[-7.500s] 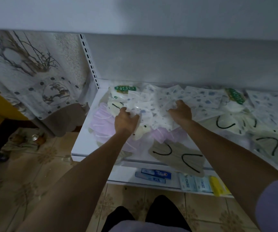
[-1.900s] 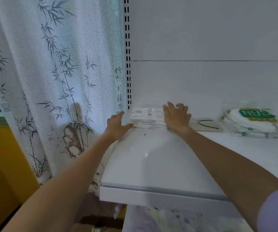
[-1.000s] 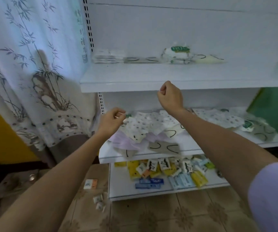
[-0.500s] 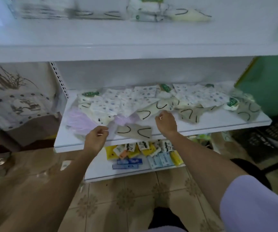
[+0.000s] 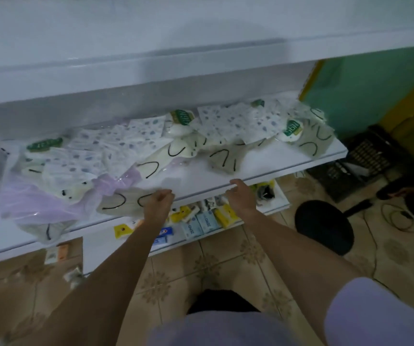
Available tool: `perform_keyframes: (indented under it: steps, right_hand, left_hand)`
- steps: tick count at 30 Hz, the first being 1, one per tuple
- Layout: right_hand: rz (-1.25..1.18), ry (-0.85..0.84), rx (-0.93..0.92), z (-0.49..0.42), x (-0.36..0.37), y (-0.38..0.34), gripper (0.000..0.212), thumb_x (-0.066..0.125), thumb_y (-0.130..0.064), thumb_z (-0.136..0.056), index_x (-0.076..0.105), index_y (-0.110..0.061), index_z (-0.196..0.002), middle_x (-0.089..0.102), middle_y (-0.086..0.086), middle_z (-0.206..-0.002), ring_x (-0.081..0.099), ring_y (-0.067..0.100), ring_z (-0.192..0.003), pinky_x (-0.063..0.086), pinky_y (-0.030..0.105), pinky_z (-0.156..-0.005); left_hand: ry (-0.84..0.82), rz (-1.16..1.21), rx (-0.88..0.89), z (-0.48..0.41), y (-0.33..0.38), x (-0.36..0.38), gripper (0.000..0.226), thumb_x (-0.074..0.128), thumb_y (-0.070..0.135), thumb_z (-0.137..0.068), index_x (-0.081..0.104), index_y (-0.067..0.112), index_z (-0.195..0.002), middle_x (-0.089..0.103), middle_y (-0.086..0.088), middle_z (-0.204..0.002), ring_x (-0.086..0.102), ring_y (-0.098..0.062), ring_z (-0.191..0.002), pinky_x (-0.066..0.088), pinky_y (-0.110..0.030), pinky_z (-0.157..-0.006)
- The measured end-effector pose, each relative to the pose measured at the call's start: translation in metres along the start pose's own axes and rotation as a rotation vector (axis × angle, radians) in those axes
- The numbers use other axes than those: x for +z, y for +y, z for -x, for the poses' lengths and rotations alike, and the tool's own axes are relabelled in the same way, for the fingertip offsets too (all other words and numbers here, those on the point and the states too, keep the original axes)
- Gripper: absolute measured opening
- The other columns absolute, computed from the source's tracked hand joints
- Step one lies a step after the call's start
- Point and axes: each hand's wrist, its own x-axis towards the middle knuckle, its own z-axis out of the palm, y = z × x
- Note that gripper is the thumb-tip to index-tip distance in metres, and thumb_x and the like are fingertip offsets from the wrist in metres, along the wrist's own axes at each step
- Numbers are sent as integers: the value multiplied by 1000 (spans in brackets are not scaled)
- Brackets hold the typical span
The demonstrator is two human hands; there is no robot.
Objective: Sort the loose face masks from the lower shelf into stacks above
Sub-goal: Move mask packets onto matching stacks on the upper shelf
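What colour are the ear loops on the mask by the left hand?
Black, on a beige mask beside the left hand; head view.

green mask-pack labels (image 5: 182, 117) unreadable, blue boxes (image 5: 202, 222) lettering too blurred

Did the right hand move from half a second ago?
Yes. The right hand came back off the masks to the lower shelf's front edge.

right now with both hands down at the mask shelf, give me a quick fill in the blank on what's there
1. The left hand touches a beige mask with ____ ear loops.
2. The right hand rests on the shelf's ____ edge.
3. The stool on the floor is ____.

Missing words: black; front; black
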Motion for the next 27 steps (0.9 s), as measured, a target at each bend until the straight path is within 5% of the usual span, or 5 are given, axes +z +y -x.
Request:
perform_keyframes:
  steps: [3, 8, 13, 23, 27]
  right_hand:
    - [11, 40, 50, 0, -22, 19, 39, 51, -15, -92, 46, -11, -131, 61, 12, -101, 58, 29, -96, 47, 38, -84]
    - [136, 67, -22, -30, -57, 32, 46, 56, -18, -91, 43, -13, -136, 56, 15, -124, 56, 32, -108, 49, 42, -88]
    - [288, -23, -67, -75, -85, 36, 40, 49, -10, -92, 49, -12, -132, 54, 12, -130, 47, 30, -121, 45, 41, -94]
    - [316, -388, -71, -192, -125, 39, 47, 47, -8, -94, 41, -13, -140, 41, 11, -144, 46, 25, -126, 40, 26, -96]
    - [357, -438, -126, -222, -112, 44, 51, 43, -8, -95, 33, -12, -145, 35, 11, -149, 38, 25, -134, 34, 25, -103]
  left_hand:
    - [-33, -74, -42, 0, 5, 29, 25, 57, 13, -89, 63, 4, -111, 64, -17, -100, 58, -24, -83, 46, -32, -79]
    - [4, -362, 131, 1, 12, 76, 29, 56, 13, -88, 60, 8, -116, 63, -12, -113, 56, -29, -108, 40, -30, -91]
    - [-78, -123, -201, -18, 14, 112, 23, 61, 17, -87, 63, 4, -106, 62, -25, -112, 59, -36, -94, 42, -28, -70]
    - [146, 146, -339, -70, 30, 200, 26, 56, 21, -89, 57, 6, -67, 55, -13, -76, 52, -27, -79, 42, -33, -76]
    - [303, 168, -344, -84, 39, 223, 40, 60, 31, -88, 61, -8, -96, 59, -24, -88, 59, -36, -90, 43, -35, -74]
